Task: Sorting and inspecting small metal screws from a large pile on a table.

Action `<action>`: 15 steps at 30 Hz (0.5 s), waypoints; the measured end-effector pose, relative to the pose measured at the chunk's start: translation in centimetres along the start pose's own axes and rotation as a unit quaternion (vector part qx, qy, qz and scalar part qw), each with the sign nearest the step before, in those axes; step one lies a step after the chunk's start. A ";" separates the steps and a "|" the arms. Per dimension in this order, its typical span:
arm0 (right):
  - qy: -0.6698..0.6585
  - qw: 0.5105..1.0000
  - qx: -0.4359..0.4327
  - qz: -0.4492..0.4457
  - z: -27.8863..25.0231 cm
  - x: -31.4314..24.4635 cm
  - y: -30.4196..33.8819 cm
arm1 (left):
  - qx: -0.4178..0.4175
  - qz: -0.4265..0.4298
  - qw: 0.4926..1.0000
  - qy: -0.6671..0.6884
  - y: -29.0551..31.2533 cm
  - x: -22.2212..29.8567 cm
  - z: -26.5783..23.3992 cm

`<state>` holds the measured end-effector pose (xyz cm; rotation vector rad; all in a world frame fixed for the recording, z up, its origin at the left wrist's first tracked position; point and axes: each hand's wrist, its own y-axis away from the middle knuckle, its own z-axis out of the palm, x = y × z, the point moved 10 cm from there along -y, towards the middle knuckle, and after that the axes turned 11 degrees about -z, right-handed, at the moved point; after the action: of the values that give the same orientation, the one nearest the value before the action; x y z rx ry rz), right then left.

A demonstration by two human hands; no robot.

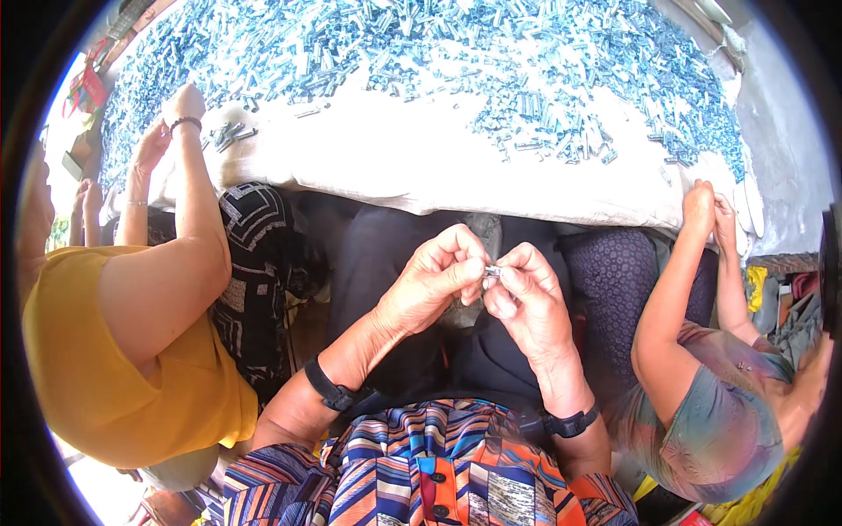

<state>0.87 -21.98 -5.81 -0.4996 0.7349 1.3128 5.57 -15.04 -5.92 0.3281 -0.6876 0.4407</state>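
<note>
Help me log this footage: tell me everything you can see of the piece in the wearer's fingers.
The piece is small, pale silver and shiny, metallic in look. The left hand and right hand pinch it from either side, above the lap. The visible part lies roughly crosswise; fingers hide the rest, so its full shape cannot be told.

Piece (493,271) sitting between left hand (445,270), right hand (531,295); parts (412,44) lying on cloth (386,140) ahead; co-worker (132,351) left, another person (724,430) right.

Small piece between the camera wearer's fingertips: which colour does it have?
The small piece looks silvery grey, seen in the head view.
</note>
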 end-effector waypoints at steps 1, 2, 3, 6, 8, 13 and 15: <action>-0.025 1.000 0.003 0.010 0.0 0.2 0.1 | 0.000 0.001 1.000 -0.001 -0.1 -0.1 0.1; -0.050 0.999 0.006 0.019 0.1 0.3 0.1 | -0.011 0.007 1.000 0.010 -0.1 0.0 0.4; -0.050 0.999 0.006 0.019 0.0 0.4 0.2 | -0.022 0.013 0.999 0.020 -0.1 0.1 0.7; -0.073 0.997 0.008 0.015 0.1 0.4 0.1 | -0.022 0.016 0.999 0.037 -0.2 0.3 0.8; -0.100 0.995 0.006 0.009 0.6 0.4 -0.1 | -0.020 0.021 0.998 0.047 -0.2 0.5 0.8; -0.067 0.998 0.004 -0.009 0.7 0.4 -0.7 | 0.030 0.036 0.999 -0.002 -0.2 1.3 -0.2; -0.050 0.999 0.012 -0.009 0.6 0.4 -0.6 | 0.029 0.033 0.999 -0.009 0.1 1.4 -0.4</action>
<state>1.65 -21.42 -5.79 -0.4178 0.6619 1.3018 6.72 -14.34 -5.27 0.3655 -0.7064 0.5228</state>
